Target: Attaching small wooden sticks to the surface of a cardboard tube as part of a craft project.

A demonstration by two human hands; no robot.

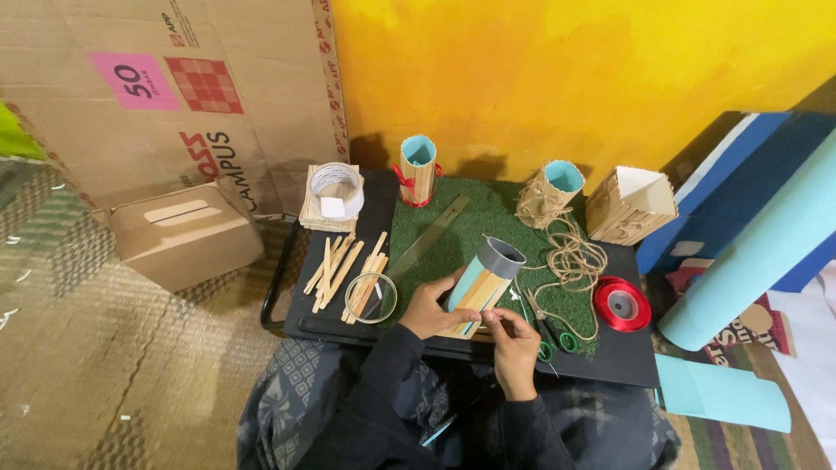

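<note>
My left hand [433, 306] grips a grey tube [498, 258] wrapped in light blue paper, tilted over the green mat [453, 228]. A few flat wooden sticks lie along the tube's side. My right hand [514, 344] pinches the lower ends of those sticks against the tube. Both hands work at the near edge of the small black table [623, 361].
Loose wooden sticks [344, 271], a clear tape ring [371, 298] and a metal ruler [428, 237] lie left. Green-handled scissors [549, 331], twine [575, 257] and red ribbon spool [622, 304] lie right. Two stick-covered cups [417, 171] [551, 191], a stick box [630, 204], white tape roll [335, 188], cardboard box [185, 231], blue paper roll [758, 252].
</note>
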